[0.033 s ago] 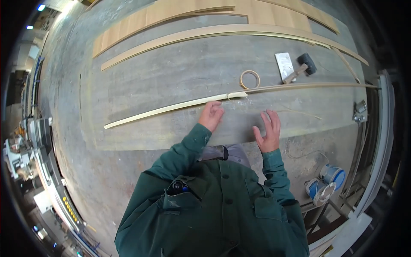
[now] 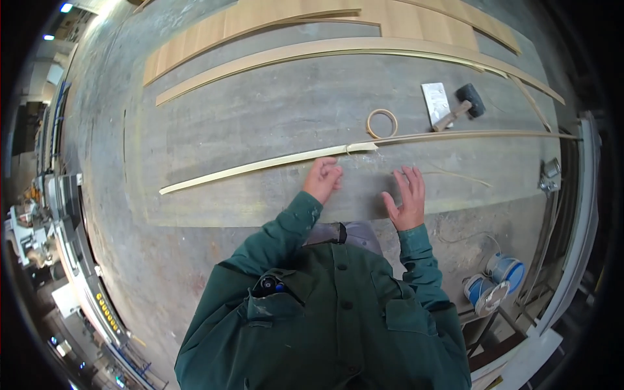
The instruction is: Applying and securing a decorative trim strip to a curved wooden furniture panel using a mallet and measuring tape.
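Note:
My left hand (image 2: 322, 181) hovers at the near side of a pale, narrow strip (image 2: 253, 168), its fingers loosely bent with a gap at the thumb and nothing visible in them. To its right my right hand (image 2: 406, 201) is raised over the grey board, fingers spread and holding nothing. The pale strip meets a long, thin brown strip (image 2: 468, 134) that runs off to the right. A small loop of tape or band (image 2: 349, 149) sits around the pale strip near its right end. Beyond that lies a roll of tape (image 2: 369, 122).
A black-headed mallet (image 2: 470, 101) and a white flat packet (image 2: 435, 101) lie at right. Wooden boards (image 2: 312, 45) span the far side. A thin curved strip (image 2: 455, 174) lies near my right hand. Blue-white buckets (image 2: 506, 273) and a metal rail (image 2: 588, 188) stand at right.
The whole view has shifted very slightly. My hands and the things on the board hold their places.

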Available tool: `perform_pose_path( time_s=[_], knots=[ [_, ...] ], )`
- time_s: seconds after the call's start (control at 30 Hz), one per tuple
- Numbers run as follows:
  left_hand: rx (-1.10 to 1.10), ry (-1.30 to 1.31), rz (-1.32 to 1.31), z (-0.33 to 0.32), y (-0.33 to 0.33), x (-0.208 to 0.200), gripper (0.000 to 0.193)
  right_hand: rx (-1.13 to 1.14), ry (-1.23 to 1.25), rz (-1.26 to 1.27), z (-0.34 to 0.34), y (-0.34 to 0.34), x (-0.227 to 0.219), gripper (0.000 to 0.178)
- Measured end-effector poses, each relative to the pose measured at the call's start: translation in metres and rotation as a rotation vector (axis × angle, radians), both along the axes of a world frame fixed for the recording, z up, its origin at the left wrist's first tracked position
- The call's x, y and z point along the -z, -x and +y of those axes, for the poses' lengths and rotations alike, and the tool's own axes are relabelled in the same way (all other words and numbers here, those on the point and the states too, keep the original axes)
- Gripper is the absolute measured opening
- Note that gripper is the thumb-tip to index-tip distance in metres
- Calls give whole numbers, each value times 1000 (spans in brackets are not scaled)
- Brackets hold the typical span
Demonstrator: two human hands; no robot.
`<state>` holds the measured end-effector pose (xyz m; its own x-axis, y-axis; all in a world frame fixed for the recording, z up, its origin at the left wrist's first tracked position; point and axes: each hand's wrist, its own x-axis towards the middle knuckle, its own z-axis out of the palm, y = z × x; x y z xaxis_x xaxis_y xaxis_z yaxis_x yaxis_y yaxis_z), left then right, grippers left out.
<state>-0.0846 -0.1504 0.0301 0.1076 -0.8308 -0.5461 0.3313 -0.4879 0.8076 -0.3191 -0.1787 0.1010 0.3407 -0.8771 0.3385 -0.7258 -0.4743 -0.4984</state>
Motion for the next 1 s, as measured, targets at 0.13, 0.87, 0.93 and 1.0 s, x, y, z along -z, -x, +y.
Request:
perform_pose_path(
  time_s=[0.13,0.87,0.93,1.0],
  knots=[
    [-58,-115,13,-9,12,-7,38,-224,-114,133,-33,2,39,38],
    [497,632,-1221,-34,-55,-2,39,142,-151,197,-55,115,61,42],
    [532,606,-1256,-38,-56,-1,37,269,-179,207,-58,150,74,45],
    [560,614,-1279,-39,-58,-3,36,401,-168,194,-63,187,92,45]
  ],
)
